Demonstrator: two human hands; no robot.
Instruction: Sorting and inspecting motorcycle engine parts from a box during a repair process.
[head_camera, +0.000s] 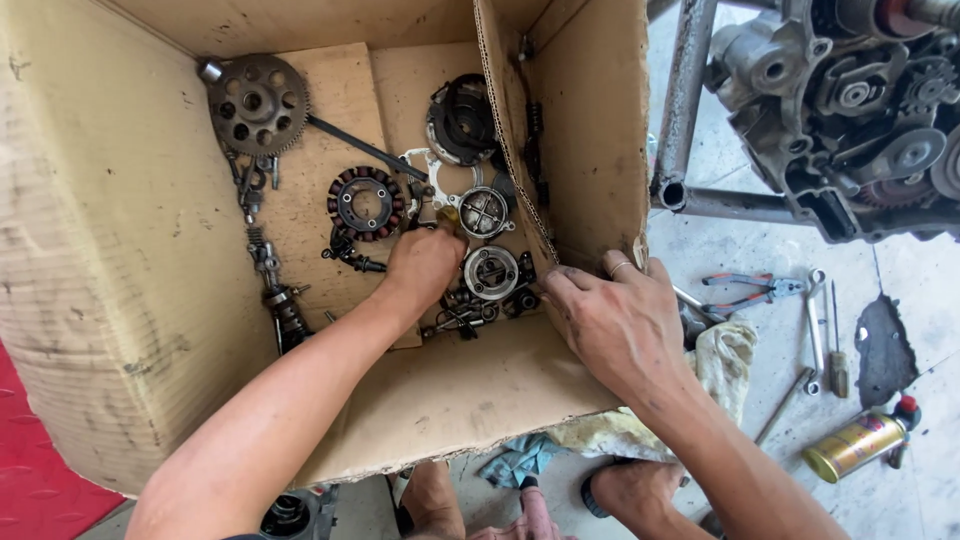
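Observation:
My left hand reaches down into a large cardboard box and closes its fingers on a small brass-coloured part among greasy engine parts. Around it lie a round stator coil, a round metal clutch piece, another round silver part and a black round housing. My right hand, with a ring on one finger, rests on the box's right wall edge, fingers spread, holding nothing.
A toothed sprocket and a chain piece lie at the box's left. Outside on the concrete floor are an engine on a metal frame, pliers, wrenches, a gold spray can and a dirty rag.

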